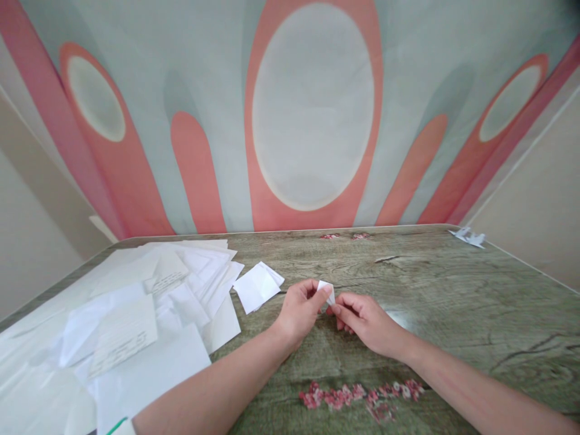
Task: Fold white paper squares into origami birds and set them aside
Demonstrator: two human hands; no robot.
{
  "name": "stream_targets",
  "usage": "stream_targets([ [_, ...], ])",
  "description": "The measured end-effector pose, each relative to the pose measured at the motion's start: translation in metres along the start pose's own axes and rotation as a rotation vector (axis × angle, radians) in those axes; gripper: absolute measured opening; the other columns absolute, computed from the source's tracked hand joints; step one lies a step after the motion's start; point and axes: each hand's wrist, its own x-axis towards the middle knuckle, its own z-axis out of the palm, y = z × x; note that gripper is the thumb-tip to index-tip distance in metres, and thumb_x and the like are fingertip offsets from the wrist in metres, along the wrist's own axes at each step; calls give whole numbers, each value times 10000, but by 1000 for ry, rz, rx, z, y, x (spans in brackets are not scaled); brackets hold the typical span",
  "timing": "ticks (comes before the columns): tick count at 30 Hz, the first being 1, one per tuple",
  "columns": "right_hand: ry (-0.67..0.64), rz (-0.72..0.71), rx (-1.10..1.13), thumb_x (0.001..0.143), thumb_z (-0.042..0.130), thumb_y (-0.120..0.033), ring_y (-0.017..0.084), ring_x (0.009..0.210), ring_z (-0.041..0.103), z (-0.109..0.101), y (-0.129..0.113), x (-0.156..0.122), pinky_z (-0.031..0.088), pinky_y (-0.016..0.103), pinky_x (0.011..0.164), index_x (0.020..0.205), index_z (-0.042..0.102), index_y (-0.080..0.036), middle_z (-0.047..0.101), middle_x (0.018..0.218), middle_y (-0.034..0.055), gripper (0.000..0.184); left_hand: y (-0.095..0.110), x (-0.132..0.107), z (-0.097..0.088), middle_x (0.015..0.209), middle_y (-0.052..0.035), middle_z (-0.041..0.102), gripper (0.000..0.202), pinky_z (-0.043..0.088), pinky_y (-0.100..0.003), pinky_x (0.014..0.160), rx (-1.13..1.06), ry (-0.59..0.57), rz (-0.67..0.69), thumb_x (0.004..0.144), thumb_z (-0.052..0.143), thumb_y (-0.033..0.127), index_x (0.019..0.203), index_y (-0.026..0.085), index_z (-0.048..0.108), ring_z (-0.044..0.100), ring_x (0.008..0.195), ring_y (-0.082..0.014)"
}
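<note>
A small folded piece of white paper (pixel 325 290) is held above the middle of the table. My left hand (pixel 302 309) pinches it between thumb and fingers from the left. At its lower right corner, the thumb and fingers of my right hand (pixel 362 320) are closed on the paper too. The hands nearly touch each other, and the fingers cover part of the folds. Left of my left hand lies a small stack of white paper squares (pixel 257 289).
A large loose heap of white paper sheets (pixel 154 374), some with print, covers the table's left side. White paper scraps (pixel 469 237) lie at the far right corner. The wood-grain tabletop (pixel 453 290) has printed pink flowers (pixel 335 397) and meets a patterned backdrop (pixel 312 217) behind.
</note>
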Motion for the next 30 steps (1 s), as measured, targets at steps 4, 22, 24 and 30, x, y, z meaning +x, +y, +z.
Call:
stream_targets([
  [4, -24, 31, 111, 849, 463, -470, 107, 542, 495, 1, 2, 1, 399, 212, 504, 724, 545, -165, 555, 612, -6, 339, -4, 0, 0, 551, 23, 503, 330, 335, -208, 535, 80, 11, 42, 736, 585, 448, 627, 138, 549, 417, 531, -92],
  [22, 100, 62, 277, 802, 519, -486, 115, 544, 507, 1, 2, 3, 412, 215, 468, 664, 598, -158, 564, 615, -2, 365, -1, -2, 2, 604, -2, 584, 277, 385, -214, 556, -7, -58, 15, 720, 623, 406, 724, 130, 609, 505, 559, -114],
  [24, 125, 57, 269, 803, 513, -492, 113, 544, 504, 2, 1, 3, 418, 213, 465, 670, 579, -162, 546, 620, -7, 362, -3, -2, 2, 605, -8, 588, 275, 385, -213, 556, 25, -46, 37, 738, 601, 403, 716, 129, 608, 505, 565, -117],
  [30, 267, 46, 279, 798, 532, -475, 106, 539, 484, 2, 1, 2, 416, 206, 456, 786, 536, -184, 527, 640, -20, 291, -7, -1, 1, 628, -15, 588, 282, 374, -205, 546, 184, -30, 83, 754, 568, 401, 713, 132, 641, 475, 567, -116],
])
